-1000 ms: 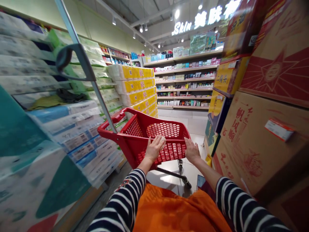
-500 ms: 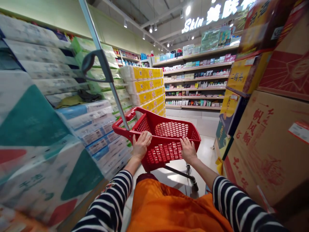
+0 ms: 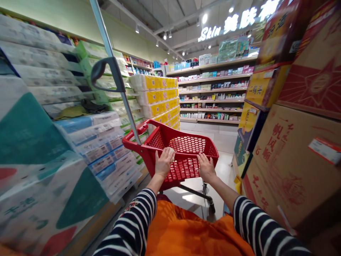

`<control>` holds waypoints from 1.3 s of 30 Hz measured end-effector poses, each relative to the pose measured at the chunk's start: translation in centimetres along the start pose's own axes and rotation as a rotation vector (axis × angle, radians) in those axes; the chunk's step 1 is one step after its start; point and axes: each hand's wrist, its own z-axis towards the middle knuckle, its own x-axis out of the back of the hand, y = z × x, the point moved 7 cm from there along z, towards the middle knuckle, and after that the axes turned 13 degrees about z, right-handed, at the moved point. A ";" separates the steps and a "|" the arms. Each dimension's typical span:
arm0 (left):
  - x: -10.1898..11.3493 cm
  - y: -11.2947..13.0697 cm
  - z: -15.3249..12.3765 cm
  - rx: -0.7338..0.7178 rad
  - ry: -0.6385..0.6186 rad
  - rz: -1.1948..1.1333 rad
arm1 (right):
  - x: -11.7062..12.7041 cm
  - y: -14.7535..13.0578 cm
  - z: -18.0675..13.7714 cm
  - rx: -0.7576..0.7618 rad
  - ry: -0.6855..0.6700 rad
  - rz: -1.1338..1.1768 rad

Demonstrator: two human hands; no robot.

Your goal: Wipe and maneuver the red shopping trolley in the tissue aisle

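The left hand (image 3: 164,161) is laid over the near rim of a red shopping cart (image 3: 183,145), its fingers curled down over the edge in a grasp. The right hand (image 3: 206,167) is set on the same rim a little further along, fingers spread and bent over the plastic, so that the rim is held by both. Striped sleeves (image 3: 255,227) are seen on both forearms, and an orange garment (image 3: 186,234) fills the space between them.

The cart's perforated basket is seen from above, in the middle of the aisle, on a pale tiled floor (image 3: 226,160). A grey metal handle bar (image 3: 114,71) rises slantwise from the basket's left corner.

Just beside the cart on the left, wrapped tissue packs (image 3: 101,142) are stacked high, and beyond them a block of yellow-labelled packs (image 3: 160,96) is piled. On the right, large brown cardboard boxes (image 3: 290,160) printed in red are stacked close to the aisle. At the far end, shelves (image 3: 213,92) of small bottles and boxes are ranged under a lit sign (image 3: 237,21).
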 end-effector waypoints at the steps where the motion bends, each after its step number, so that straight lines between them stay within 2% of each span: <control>1: 0.2 -0.9 -0.1 0.019 0.009 0.013 | -0.1 0.1 0.0 -0.003 0.003 0.005; 4: 0.6 -2.9 -0.4 0.057 0.024 0.049 | -0.4 0.1 0.1 -0.018 0.026 0.014; 6: 0.4 -2.8 -0.5 0.050 0.016 0.062 | -0.4 0.1 0.1 -0.033 0.037 0.013; 12: -0.6 1.6 0.0 0.014 0.004 0.024 | 0.0 -0.2 -0.2 -0.028 0.021 0.007; 16: -0.8 2.7 1.0 0.038 0.001 0.016 | 0.0 0.1 -0.3 -0.044 0.019 0.009; 19: -0.8 2.1 1.4 0.011 0.008 0.021 | 0.0 0.3 -0.3 -0.043 0.029 0.012; 22: -0.7 0.2 1.3 -0.002 0.040 0.038 | 0.0 0.4 -0.4 -0.037 0.020 0.019; 25: -0.7 -2.0 1.1 0.068 0.082 0.071 | 0.1 0.3 -0.4 -0.028 0.018 0.029; 27: -1.0 -2.4 1.1 0.115 0.084 0.082 | 0.1 0.2 -0.4 -0.031 0.031 0.036; 29: -1.5 -1.3 1.4 0.117 0.056 0.086 | 0.2 0.2 -0.4 -0.039 0.045 0.039; 33: -2.6 3.4 2.0 0.002 -0.018 0.086 | 0.3 0.2 -0.5 -0.038 0.037 0.037; 35: -2.8 4.9 2.2 -0.039 -0.047 0.080 | 0.4 0.3 -0.6 -0.034 0.028 0.032; 37: -2.7 4.9 2.2 -0.057 -0.057 0.072 | 0.5 0.5 -0.7 -0.039 0.028 0.024; 39: -2.2 3.4 2.2 -0.038 -0.050 0.071 | 0.6 0.9 -0.8 -0.051 0.033 0.024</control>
